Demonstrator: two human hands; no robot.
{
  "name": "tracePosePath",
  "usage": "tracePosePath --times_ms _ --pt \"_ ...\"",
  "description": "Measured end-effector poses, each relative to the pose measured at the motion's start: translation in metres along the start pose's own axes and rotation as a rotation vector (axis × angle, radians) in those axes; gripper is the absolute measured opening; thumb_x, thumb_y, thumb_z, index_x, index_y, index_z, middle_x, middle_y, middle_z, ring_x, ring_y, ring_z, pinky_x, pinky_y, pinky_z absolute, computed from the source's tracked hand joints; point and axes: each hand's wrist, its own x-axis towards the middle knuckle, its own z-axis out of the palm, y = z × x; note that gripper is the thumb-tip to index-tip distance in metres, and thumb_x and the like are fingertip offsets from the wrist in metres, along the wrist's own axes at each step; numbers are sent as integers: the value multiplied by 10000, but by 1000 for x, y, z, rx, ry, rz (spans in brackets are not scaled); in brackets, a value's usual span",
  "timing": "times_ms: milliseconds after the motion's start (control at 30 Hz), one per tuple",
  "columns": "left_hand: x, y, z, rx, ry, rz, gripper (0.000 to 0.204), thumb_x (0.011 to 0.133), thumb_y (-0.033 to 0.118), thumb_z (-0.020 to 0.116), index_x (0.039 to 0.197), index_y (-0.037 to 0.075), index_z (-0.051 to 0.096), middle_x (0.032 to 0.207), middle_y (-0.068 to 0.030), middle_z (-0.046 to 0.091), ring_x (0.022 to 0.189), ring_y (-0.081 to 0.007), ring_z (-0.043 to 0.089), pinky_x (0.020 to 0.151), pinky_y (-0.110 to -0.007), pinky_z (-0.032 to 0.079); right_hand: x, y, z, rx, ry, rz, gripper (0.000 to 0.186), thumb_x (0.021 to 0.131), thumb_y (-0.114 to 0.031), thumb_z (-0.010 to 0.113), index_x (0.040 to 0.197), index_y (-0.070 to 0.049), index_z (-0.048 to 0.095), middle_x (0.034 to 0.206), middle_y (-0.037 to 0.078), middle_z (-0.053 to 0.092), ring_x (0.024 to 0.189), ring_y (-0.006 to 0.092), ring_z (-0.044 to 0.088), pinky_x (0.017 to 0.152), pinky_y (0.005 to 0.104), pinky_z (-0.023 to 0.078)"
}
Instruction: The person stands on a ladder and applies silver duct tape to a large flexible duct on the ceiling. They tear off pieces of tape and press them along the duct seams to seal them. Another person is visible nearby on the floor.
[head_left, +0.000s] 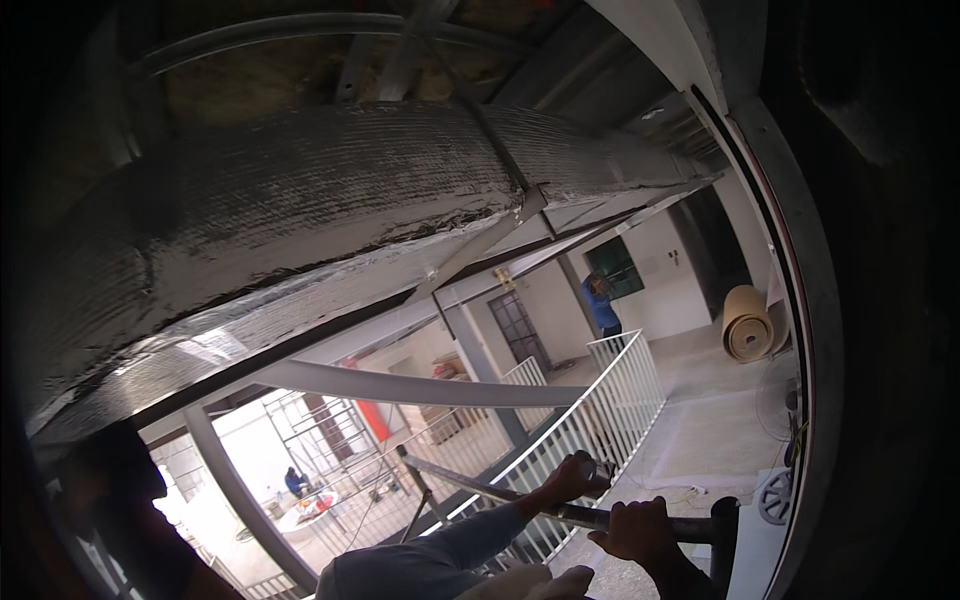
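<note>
My left hand (pixel 568 478), at the end of a blue-sleeved arm, grips a metal fitting (pixel 600 478) on the scaffold frame at lower centre. My right hand (pixel 633 532) is closed over the dark metal tube (pixel 582 514), to the right of and below the left. The tube runs to an upright post (pixel 723 540) at the right. Overhead, close by, a long foil-wrapped duct (pixel 300 180) crosses the view beneath metal framing, with a strap bracket (pixel 527 205) on it.
A white railing (pixel 625 400) runs below. Beyond it stand a person in blue (pixel 600 300) and a large tan roll (pixel 748 325). Another person (pixel 295 482) is near distant scaffolding (pixel 300 435). A dark shape (pixel 120 500) fills the lower left. A curved metal edge (pixel 800 280) borders the right.
</note>
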Motion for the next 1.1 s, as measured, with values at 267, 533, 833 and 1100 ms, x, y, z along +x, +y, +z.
tracePosePath --times_ms 267,533,833,1100 --pt "-1 -9 8 112 -60 17 798 719 515 901 1270 25 596 1182 -226 610 1115 -415 638 939 -499 516 2 5 -2 48 -80 -53 658 817 -690 709 948 -45 712 809 123 743 783 275 744 792 503 479" --pt "-4 -12 11 69 -96 -62 793 673 458 927 1240 -14 638 1177 -221 666 1101 -380 663 934 -453 538 3 9 -3 75 -153 -81 700 820 -658 718 1086 -11 686 930 140 755 907 286 743 881 517 434" --pt "-6 -11 14 297 -233 163 588 781 509 812 1032 -15 727 1099 -194 651 1049 -367 640 916 -447 526 -3 14 -12 82 -123 -155 750 833 -707 688 1116 -13 673 885 160 744 862 302 741 842 520 474" --pt "1 -21 22 304 -315 267 576 812 544 783 1021 11 722 1088 -191 630 1048 -376 629 918 -465 523 -3 13 -12 89 -135 -122 760 832 -676 712 1240 -39 644 838 128 733 796 262 729 776 489 469"
